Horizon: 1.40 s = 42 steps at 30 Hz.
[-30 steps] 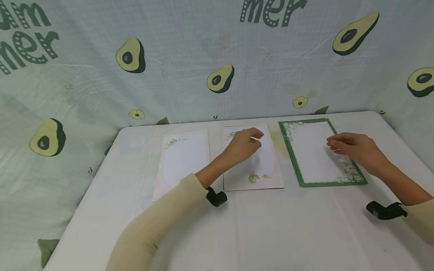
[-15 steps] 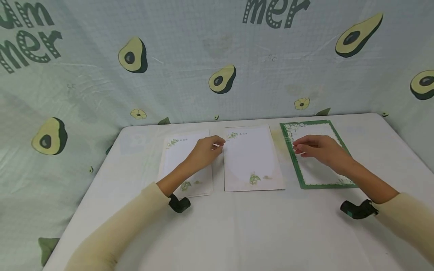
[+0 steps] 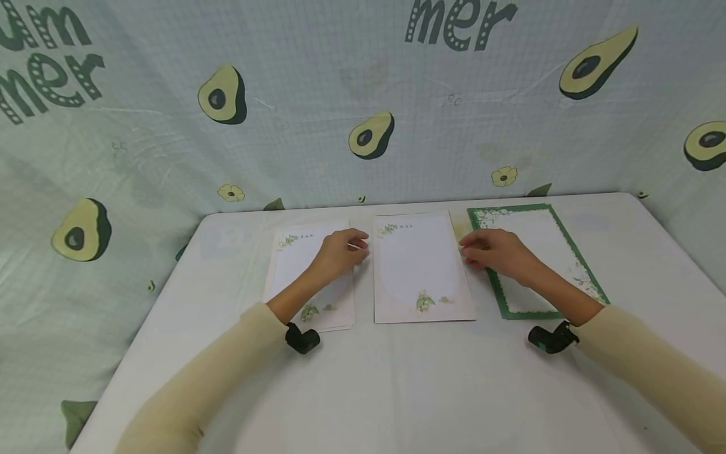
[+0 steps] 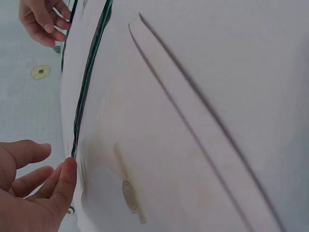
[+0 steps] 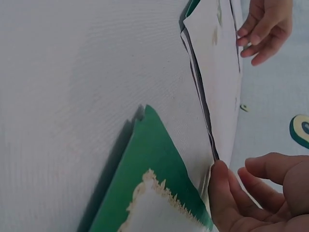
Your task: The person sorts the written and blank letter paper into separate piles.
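Observation:
A pale sheet of paper (image 3: 420,261) with small green plant prints lies flat in the middle of the table in the head view, with another edge showing beneath it. Just off its left edge is my left hand (image 3: 340,253), fingers loosely bent, above a similar sheet (image 3: 289,271) on the left. My right hand (image 3: 499,253) has its fingertips close to the middle sheet's right edge; whether they touch it I cannot tell. Under that hand lies a green-bordered sheet (image 3: 541,265) with white flower prints, its corner (image 5: 154,130) large in the right wrist view. Neither hand holds anything.
All the sheets lie on a white-covered table (image 3: 408,384). Behind it hangs a pale cloth (image 3: 295,126) printed with avocados and lettering. Small black cameras sit on the left wrist (image 3: 302,338) and right wrist (image 3: 553,338).
My left hand has moved left from above the middle sheet to its left edge. My right hand has moved left across the green-bordered sheet to the middle sheet's right edge.

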Available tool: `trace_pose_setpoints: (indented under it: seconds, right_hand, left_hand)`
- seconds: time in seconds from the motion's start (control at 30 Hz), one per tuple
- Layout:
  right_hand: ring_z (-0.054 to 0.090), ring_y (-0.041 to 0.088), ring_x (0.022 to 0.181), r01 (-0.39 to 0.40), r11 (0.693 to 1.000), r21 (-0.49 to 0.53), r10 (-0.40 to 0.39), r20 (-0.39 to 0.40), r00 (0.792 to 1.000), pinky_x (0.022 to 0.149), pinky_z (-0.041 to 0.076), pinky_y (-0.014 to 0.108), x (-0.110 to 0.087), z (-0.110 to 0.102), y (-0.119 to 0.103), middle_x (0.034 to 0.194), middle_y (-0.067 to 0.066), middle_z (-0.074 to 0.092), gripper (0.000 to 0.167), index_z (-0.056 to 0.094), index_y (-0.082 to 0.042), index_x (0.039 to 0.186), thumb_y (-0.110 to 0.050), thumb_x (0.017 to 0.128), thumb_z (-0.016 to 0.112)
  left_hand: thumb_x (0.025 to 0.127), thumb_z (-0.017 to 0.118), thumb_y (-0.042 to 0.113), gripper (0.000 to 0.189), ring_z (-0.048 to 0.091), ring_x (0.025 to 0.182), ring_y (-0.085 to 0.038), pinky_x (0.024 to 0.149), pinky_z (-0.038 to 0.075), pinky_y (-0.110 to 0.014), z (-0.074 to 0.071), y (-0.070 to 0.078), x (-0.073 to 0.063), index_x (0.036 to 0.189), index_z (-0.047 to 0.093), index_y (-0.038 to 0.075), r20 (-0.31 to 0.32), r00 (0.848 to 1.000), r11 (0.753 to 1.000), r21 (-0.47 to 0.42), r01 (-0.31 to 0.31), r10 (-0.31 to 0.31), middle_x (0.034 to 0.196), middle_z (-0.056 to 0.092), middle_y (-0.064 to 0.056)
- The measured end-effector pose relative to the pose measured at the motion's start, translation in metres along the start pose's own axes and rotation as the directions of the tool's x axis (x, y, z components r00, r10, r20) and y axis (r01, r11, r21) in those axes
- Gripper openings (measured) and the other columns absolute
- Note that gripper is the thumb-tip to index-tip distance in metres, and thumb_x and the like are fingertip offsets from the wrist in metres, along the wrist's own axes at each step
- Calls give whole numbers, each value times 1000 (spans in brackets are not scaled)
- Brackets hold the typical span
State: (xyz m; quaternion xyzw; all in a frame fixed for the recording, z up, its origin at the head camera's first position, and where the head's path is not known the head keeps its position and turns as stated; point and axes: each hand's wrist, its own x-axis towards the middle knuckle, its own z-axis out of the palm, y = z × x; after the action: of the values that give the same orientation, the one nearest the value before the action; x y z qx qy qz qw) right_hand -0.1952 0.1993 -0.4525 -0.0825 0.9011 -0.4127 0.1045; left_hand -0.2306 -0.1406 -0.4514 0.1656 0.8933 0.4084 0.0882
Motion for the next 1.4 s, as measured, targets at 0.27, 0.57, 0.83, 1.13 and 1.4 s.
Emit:
trace_pose_setpoints:
  seconds: [0.27, 0.57, 0.83, 1.13, 1.4]
  right_hand:
    - [73, 22, 91, -41, 994, -97, 38, -33, 999, 76, 60, 30, 10, 7, -5, 116, 22, 70, 34, 63, 6, 127, -15, 100, 65]
    - [73, 21, 86, -99, 993, -68, 94, -72, 993, 73, 58, 27, 14, 6, -12, 109, 20, 70, 35, 63, 8, 128, -13, 99, 66]
    - [71, 27, 92, -74, 994, -74, 67, -93, 993, 80, 57, 36, 10, 8, -14, 111, 20, 70, 36, 63, 5, 128, -14, 99, 68]
    - [70, 27, 93, -71, 997, -43, 66, -111, 992, 78, 56, 33, 10, 12, -11, 112, 21, 69, 30, 64, 4, 122, -13, 98, 69]
    - [70, 25, 94, -59, 998, -17, 56, -103, 993, 81, 58, 33, 12, 15, -5, 112, 19, 69, 27, 64, 3, 120, -12, 97, 69]
  left_hand:
    - [94, 74, 10, 45, 70, 102, -24, 82, 58, -30, 6, 3, 9, 135, 62, -3, 8, 993, 993, -18, 116, -116, 113, 72, -13]
    - [98, 69, 11, 35, 73, 102, -23, 86, 59, -30, 11, 12, 14, 131, 66, -3, 11, 984, 978, -111, 179, -179, 115, 73, -15]
    - [101, 65, 10, 29, 74, 99, -22, 85, 60, -29, 12, 10, 12, 126, 69, -3, -19, 985, 976, -136, 168, -172, 113, 74, -15]
    - [100, 65, 8, 25, 75, 94, -23, 83, 61, -28, 16, 5, 14, 123, 70, -2, -39, 987, 975, -166, 150, -159, 108, 75, -16]
    - [98, 68, 5, 31, 75, 91, -26, 83, 60, -31, 17, 9, 10, 127, 67, -1, -35, 987, 973, -180, 146, -154, 110, 72, -17]
